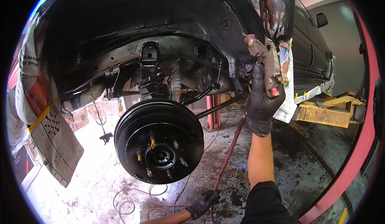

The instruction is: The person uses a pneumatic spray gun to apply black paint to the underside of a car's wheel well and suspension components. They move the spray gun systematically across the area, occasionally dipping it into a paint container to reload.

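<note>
My right hand (262, 99), in a black glove, is wrapped around the grip of a spray gun (269, 61). The gun is raised near the right edge of a black-coated wheel arch (192, 15). On top of it sits a dark cup (276, 17) streaked with brown and black. A red hose (229, 154) runs from below the gun down to my left hand (203, 204), also black-gloved, whose fingers close around it low down. Left of the gun is a glossy black brake drum (136, 152) with several studs, some capped in yellow tape.
Newspaper masking (54, 144) hangs at the left, with more (288, 99) along the dark vehicle body (300, 43). A yellow metal stand (323, 114) and a red lift post (363, 116) are at right. Loose hose coils (126, 208) lie on the stained floor, beside a drain grate (317, 156).
</note>
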Demonstrator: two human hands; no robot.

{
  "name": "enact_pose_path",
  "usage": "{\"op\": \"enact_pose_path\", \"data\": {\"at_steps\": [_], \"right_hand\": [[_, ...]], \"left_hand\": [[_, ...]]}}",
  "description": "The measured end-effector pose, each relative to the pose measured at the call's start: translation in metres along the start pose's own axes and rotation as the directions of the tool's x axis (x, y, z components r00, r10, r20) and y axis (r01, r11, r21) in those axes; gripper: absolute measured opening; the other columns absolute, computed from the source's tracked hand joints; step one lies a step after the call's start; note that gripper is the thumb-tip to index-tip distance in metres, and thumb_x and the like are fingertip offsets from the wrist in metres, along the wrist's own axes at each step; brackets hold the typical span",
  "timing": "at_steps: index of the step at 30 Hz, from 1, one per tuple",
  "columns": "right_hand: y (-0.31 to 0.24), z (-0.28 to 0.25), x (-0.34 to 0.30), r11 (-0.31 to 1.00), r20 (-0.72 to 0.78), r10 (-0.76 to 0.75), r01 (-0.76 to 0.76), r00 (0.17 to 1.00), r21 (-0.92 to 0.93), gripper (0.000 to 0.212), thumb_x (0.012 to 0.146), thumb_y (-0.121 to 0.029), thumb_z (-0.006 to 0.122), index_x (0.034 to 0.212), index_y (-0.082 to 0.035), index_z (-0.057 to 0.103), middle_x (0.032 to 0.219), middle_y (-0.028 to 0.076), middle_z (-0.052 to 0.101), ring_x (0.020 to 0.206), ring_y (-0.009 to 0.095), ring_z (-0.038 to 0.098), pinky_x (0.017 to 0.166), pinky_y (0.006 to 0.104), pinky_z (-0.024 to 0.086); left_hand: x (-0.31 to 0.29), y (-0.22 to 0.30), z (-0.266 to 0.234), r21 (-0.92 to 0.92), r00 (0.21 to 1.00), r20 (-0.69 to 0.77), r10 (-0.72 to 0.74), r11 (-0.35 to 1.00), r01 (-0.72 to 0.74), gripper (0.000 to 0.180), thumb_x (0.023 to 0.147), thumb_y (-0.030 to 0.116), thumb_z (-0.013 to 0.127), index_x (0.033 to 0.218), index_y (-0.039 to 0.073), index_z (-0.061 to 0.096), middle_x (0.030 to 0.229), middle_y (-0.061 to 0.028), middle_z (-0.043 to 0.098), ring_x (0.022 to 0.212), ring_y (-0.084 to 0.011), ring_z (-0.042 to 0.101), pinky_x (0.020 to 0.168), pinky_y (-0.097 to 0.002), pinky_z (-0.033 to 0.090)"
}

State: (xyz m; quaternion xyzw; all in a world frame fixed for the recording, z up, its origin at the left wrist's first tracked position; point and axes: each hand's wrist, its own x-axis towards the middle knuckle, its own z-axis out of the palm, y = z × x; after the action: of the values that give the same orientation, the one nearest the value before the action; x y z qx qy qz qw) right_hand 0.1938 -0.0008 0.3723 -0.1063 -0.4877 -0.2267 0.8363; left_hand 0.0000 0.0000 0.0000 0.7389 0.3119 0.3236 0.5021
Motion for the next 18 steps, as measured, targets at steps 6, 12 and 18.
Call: {"op": "enact_pose_path", "data": {"at_steps": [6,12,18], "right_hand": [[0.012,-0.011,-0.006,0.976,-0.024,0.006,-0.011,1.0,-0.22,0.035,0.095,-0.016,0.071,0.121,0.006,0.063,0.111,0.012,0.07,0.096,0.017,0.066,0.085,0.032,0.051],[0.012,-0.013,0.0,0.991,-0.011,0.035,-0.036,0.999,-0.126,0.033,0.095,-0.014,0.071,0.12,0.005,0.064,0.109,0.008,0.07,0.091,0.012,0.064,0.082,0.0284,0.051],[-0.002,0.01,0.009,0.974,-0.078,0.124,-0.107,0.989,0.198,0.031,0.094,-0.014,0.072,0.115,0.008,0.065,0.105,0.011,0.071,0.091,0.016,0.066,0.081,0.0312,0.053]], "left_hand": [[-0.008,-0.001,-0.008,-0.055,0.999,-0.014,-0.031,0.998,0.03,0.037,0.105,0.028,0.054,0.124,-0.004,0.06,0.104,-0.013,0.071,0.094,-0.0196,0.068,0.086,-0.0332,0.054],[-0.025,0.016,-0.01,0.133,0.99,-0.09,0.105,0.987,-0.092,0.032,0.103,0.027,0.055,0.111,-0.003,0.063,0.092,-0.0109,0.069,0.084,-0.0174,0.066,0.073,-0.0323,0.052],[-0.071,0.054,-0.021,0.18,0.952,-0.258,0.167,0.976,-0.123,0.039,0.105,0.039,0.049,0.101,0.005,0.069,0.067,-0.0043,0.059,0.059,-0.0141,0.054,0.058,-0.0336,0.046]]}}
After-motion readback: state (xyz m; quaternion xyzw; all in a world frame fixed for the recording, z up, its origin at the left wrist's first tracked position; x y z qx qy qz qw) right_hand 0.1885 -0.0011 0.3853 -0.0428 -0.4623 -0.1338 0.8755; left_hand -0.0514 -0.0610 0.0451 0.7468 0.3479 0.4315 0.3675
